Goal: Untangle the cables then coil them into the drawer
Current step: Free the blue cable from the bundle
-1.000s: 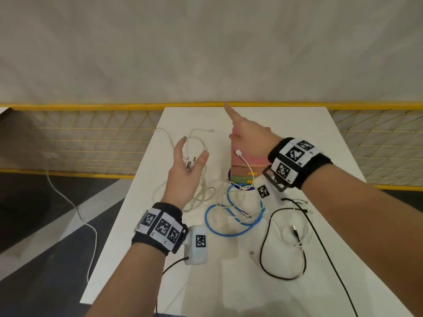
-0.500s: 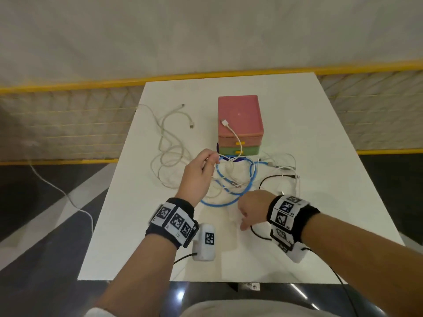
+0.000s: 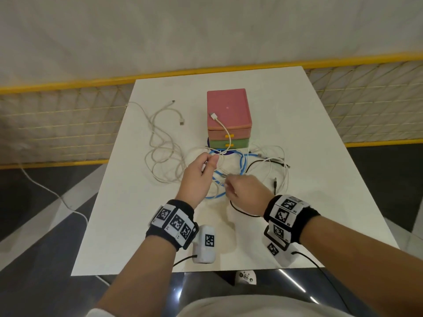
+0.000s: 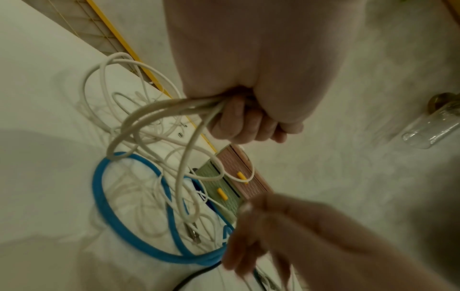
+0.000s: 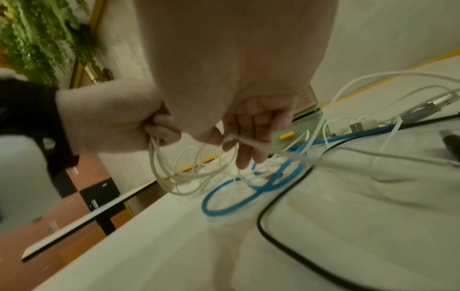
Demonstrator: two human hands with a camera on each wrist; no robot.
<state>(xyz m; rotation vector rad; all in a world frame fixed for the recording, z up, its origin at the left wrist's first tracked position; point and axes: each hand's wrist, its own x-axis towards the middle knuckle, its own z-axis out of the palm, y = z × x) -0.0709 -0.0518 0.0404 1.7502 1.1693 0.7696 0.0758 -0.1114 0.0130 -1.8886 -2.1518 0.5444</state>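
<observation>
A pink and green drawer unit (image 3: 229,110) stands mid-table, drawers closed, with a white cable end (image 3: 214,116) draped over its top. In front lie tangled cables: white loops (image 3: 160,156) at the left, a blue cable (image 3: 242,164) in the middle, a black cable (image 3: 242,212) at the right. My left hand (image 3: 201,172) is raised slightly and grips a bunch of white strands (image 4: 174,106). My right hand (image 3: 238,191), just right of it, pinches a thin white cable (image 5: 248,142) between thumb and fingers (image 5: 251,130) above the blue cable (image 5: 224,206).
The white table (image 3: 137,225) is ringed by a yellow mesh fence (image 3: 57,124). One white cable (image 3: 45,191) trails off the left edge to the floor. More white cable and plug ends (image 3: 274,161) lie right of the drawer unit.
My left hand went from open and raised to gripping white strands. My right hand came back from over the drawer unit, dropped near the black cable, then moved up beside the left and pinched a white cable.
</observation>
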